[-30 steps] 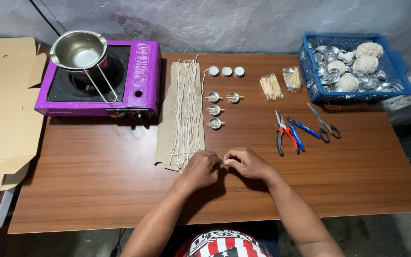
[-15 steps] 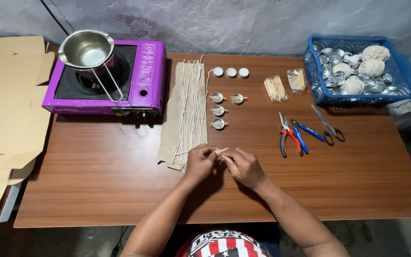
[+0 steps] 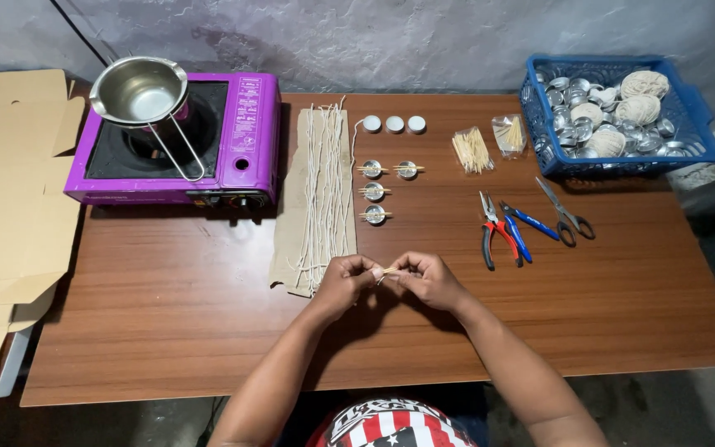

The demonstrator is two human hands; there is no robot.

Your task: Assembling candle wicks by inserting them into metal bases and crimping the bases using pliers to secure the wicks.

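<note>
Basically both hands meet at the table's near-centre, just off the lower edge of the wick sheet. Left hand (image 3: 347, 280) and right hand (image 3: 428, 278) are each closed in a fingertip pinch on one small piece: thin pale wooden sticks (image 3: 390, 271) bridging the gap between them, with what looks like a bit of white wick at the join; too small to tell how it's threaded

Handling, as a judgement: near weightless, sticks stiff but snap easily if bent, wick limp and slightly waxy so it slides. Best taken at the stick ends with fingertips, one hand per end, light pressure only; squeezing mid-span would likely splay or crack them

Around it:
- cardboard strip (image 3: 288, 248) with loose white wicks (image 3: 324, 186) laid lengthways, just left of the hands
- four finished metal cups (image 3: 374, 192) with sticks across the rim, beyond the hands
- three plain white cups (image 3: 394, 124) further back
- spare stick bundle (image 3: 471, 151) and a small bag (image 3: 510, 134) of more
- pliers (image 3: 494, 233), blue-handled cutters (image 3: 523, 228), scissors (image 3: 564, 213) to the right, untouched
- blue basket (image 3: 697, 132) of empty tins and string balls at the far right
- purple stove (image 3: 246, 136) with steel pot (image 3: 138, 91) at the far left, flat cardboard (image 3: 6, 199) beside it
</note>
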